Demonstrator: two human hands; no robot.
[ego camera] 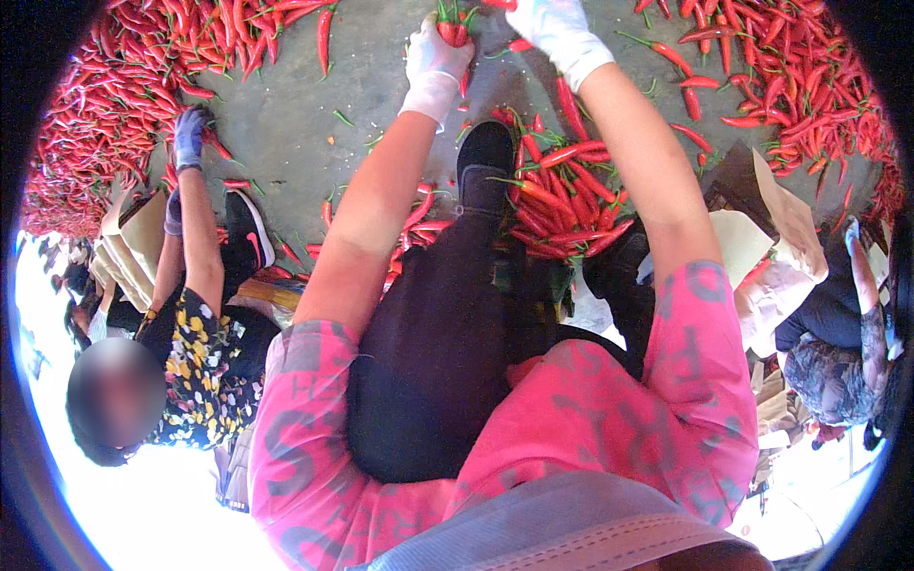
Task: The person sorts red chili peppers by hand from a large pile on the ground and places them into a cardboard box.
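Note:
My left hand (437, 61), in a white glove, is closed round a small bunch of red chilli peppers (451, 30) with their green stems pointing away from me. At the top edge, my right hand (553, 32), also gloved in white, has a red chilli at its fingertips; the picture's edge cuts off part of this hand, so its grip is not fully seen. Between my forearms, a heap of red chillies (564, 203) lies beside my black shoe (485, 153). Single chillies lie on the grey floor (285, 135) under and near my hands.
Large piles of red chillies spread at the left (107, 121) and right (807, 78). A co-worker's blue-gloved hand (189, 139) touches the left pile. Paper-lined containers stand left (132, 243) and right (778, 264). Another person (835, 357) sits at the far right.

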